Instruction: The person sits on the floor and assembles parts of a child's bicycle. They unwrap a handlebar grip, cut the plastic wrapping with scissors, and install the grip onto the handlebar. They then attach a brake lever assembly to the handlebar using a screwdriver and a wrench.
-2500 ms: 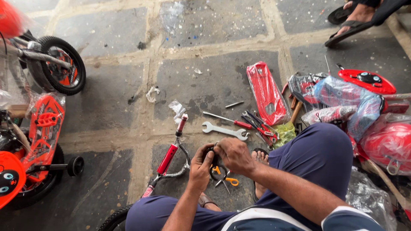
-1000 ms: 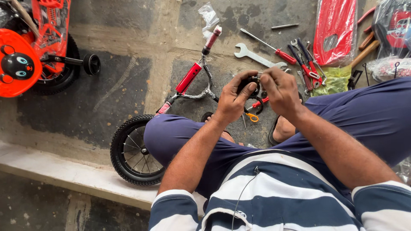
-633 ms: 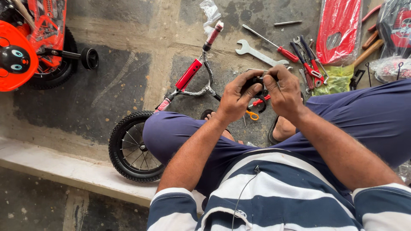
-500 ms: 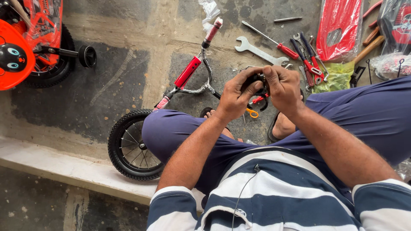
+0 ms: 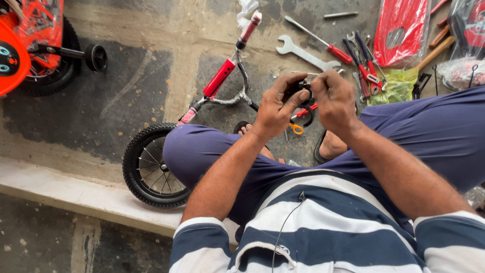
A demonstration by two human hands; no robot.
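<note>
The left hand and right hand meet above the knees, fingers pinched from both sides on a small black part, held up close where it can be turned. The wrench, screwdriver and pliers lie just beyond within reach, beside the small bicycle wheel.

Soft, even daylight fills the scene, bright without harsh glare. Faint, diffuse shadows sit under the small black spoked wheel. Focus stays sharp near it; the striped shirt below blurs slightly, and edges bend mildly.
</note>
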